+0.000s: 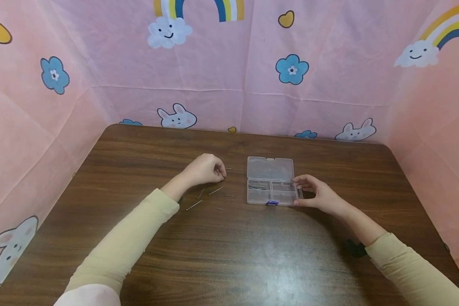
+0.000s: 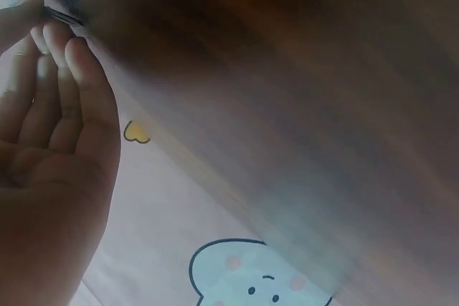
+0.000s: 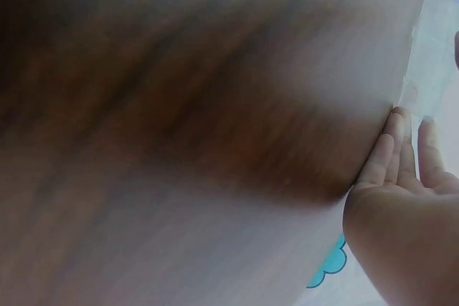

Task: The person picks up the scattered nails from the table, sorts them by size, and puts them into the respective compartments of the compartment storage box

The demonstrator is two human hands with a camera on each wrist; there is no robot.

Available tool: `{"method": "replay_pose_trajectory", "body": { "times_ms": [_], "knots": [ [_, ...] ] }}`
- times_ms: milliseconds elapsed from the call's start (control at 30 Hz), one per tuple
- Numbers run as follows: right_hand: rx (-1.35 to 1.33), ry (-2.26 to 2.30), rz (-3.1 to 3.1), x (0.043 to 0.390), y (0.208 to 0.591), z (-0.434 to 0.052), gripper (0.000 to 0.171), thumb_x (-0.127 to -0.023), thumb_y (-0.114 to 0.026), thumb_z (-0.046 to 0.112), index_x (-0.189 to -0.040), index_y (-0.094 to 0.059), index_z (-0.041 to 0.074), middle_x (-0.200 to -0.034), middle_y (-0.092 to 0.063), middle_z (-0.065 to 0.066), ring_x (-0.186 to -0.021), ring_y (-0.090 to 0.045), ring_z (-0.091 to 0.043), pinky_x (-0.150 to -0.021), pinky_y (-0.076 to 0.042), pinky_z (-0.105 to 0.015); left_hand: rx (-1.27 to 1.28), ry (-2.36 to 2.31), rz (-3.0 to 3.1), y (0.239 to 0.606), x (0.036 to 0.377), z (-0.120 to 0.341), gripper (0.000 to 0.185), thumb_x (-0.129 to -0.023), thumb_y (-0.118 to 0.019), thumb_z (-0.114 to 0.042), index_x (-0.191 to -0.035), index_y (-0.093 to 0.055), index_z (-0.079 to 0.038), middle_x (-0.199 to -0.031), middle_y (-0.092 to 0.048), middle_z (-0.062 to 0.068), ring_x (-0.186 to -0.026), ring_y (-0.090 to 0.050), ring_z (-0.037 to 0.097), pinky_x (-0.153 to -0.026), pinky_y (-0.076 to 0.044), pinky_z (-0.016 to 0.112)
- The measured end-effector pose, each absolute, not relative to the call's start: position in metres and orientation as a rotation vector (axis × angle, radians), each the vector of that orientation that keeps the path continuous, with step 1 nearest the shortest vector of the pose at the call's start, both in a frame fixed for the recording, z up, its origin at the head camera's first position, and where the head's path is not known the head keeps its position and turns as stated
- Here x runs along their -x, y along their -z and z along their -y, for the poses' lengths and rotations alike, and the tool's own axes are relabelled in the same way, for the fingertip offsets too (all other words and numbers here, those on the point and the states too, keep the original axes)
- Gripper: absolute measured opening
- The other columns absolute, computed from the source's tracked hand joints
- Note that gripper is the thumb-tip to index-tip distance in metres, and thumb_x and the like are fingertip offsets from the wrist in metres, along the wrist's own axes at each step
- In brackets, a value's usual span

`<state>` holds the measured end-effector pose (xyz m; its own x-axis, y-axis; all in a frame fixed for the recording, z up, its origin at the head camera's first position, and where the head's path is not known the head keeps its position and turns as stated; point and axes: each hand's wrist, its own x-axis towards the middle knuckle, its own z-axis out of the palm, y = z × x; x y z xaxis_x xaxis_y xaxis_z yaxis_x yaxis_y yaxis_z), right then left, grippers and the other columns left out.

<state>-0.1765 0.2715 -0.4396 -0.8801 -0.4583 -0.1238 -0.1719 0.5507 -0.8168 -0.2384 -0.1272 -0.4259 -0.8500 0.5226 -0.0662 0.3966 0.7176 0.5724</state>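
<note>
A clear plastic compartment box (image 1: 253,198) stands with its lid (image 1: 270,168) raised at the back; a blue latch (image 1: 272,203) is on its front. Several nails (image 1: 257,187) lie in its back left compartment. My right hand (image 1: 321,196) holds the box's right end, thumb at the front corner and fingers at the back. To the left of the box, my left hand (image 1: 204,169) pinches a thin metal nail (image 2: 64,16) between thumb and fingertips. Loose nails, a long one (image 1: 194,205) and a short one (image 1: 220,209) among them, lie scattered near that hand.
The brown wooden table (image 1: 229,255) has rounded back corners. Pink patterned cloth (image 1: 222,63) rises behind it and along both sides. Light glares off the tabletop in front of the box.
</note>
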Motion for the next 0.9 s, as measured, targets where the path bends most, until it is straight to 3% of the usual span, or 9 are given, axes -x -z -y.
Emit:
{"method": "replay_pose_trajectory", "body": {
  "times_ms": [133, 233, 367, 667, 900],
  "knots": [
    [0.500, 1.238, -2.475, 0.177, 0.439, -0.271, 0.059, -0.092, -0.083, 0.012, -0.143, -0.054, 0.001, -0.141, -0.061, -0.021, -0.131, -0.056, -0.037, -0.109, -0.045, -0.018, -0.763, -0.878, -2.712, 0.427, 0.241, 0.125, 0.010, -0.090, -0.074, -0.003, -0.088, -0.082, -0.010, -0.087, -0.080, 0.002, -0.076, -0.066, 0.011, -0.074, -0.056, 0.026],
    [0.484, 1.227, -2.481, 0.177, 0.438, -0.272, 0.059, -0.093, -0.083, 0.013, -0.143, -0.054, 0.001, -0.142, -0.060, -0.021, -0.133, -0.056, -0.038, -0.116, -0.047, -0.038, -0.763, -0.921, -2.708, 0.425, 0.243, 0.122, 0.010, -0.091, -0.074, -0.003, -0.089, -0.082, -0.009, -0.089, -0.080, 0.003, -0.080, -0.070, 0.013, -0.078, -0.059, 0.029],
    [0.486, 1.223, -2.472, 0.176, 0.438, -0.271, 0.060, -0.093, -0.082, 0.013, -0.144, -0.053, 0.000, -0.142, -0.060, -0.022, -0.134, -0.056, -0.040, -0.118, -0.041, -0.062, -0.760, -0.945, -2.699, 0.421, 0.242, 0.116, 0.010, -0.091, -0.074, -0.003, -0.091, -0.082, -0.008, -0.091, -0.080, 0.004, -0.081, -0.071, 0.015, -0.079, -0.060, 0.030],
    [0.490, 1.204, -2.484, 0.176, 0.439, -0.271, 0.060, -0.093, -0.083, 0.013, -0.144, -0.054, 0.001, -0.141, -0.061, -0.021, -0.133, -0.057, -0.039, -0.117, -0.044, -0.055, -0.832, -0.948, -2.699, 0.408, 0.246, 0.100, 0.010, -0.090, -0.073, -0.004, -0.090, -0.082, -0.009, -0.088, -0.080, 0.002, -0.081, -0.069, 0.013, -0.078, -0.058, 0.027],
    [0.488, 1.212, -2.475, 0.176, 0.438, -0.270, 0.060, -0.093, -0.082, 0.014, -0.144, -0.053, 0.001, -0.142, -0.060, -0.021, -0.135, -0.056, -0.040, -0.117, -0.043, -0.057, -0.919, -0.987, -2.667, 0.398, 0.249, 0.084, 0.010, -0.091, -0.073, -0.003, -0.092, -0.082, -0.006, -0.093, -0.081, 0.004, -0.083, -0.070, 0.015, -0.080, -0.059, 0.027]
  ]
}}
